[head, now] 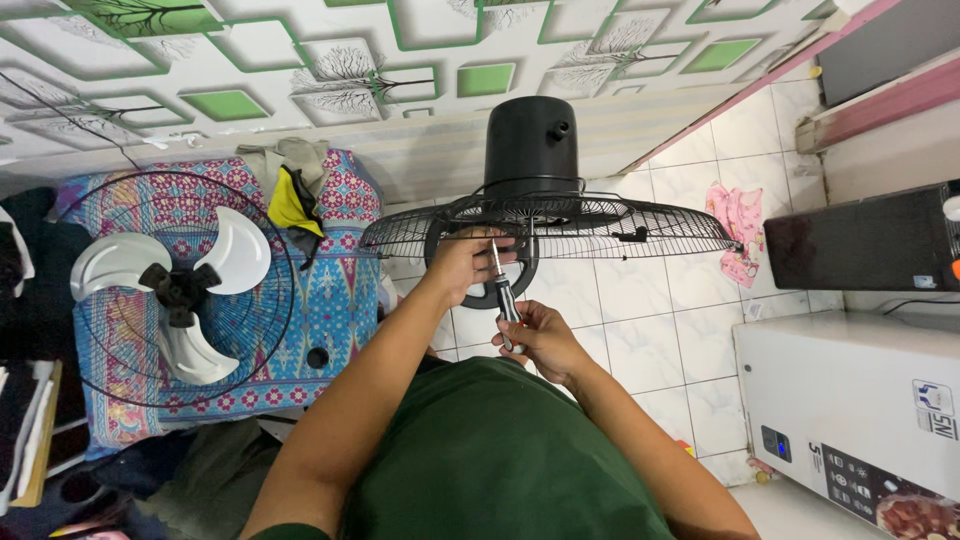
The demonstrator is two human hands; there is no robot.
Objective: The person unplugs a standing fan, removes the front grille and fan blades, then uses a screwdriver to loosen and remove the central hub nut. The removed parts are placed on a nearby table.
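At the centre of the frame the person held a black electric fan with a round wire rear guard tipped flat, its black cylindrical motor housing pointing away, so that the hub faced up within reach. The left hand was closed on the hub and inner wires of the guard, seemingly to steady it. The right hand was clenched around the black-and-white handle of a slim screwdriver, whose metal shaft rose steeply toward the hub, just beside the left fingers; the tip itself could not be made out.

At the left of the frame the round black wire front guard lay flat on a blue, pink and red patterned cloth, with the white three-bladed plastic propeller resting inside it, set well apart from the work.

Below the fan ran a white tiled floor, with a pink crumpled rag at the right. A white boxy appliance filled the lower right, a black box stood above it, and a wall panelled in white and green squares ran across the top.
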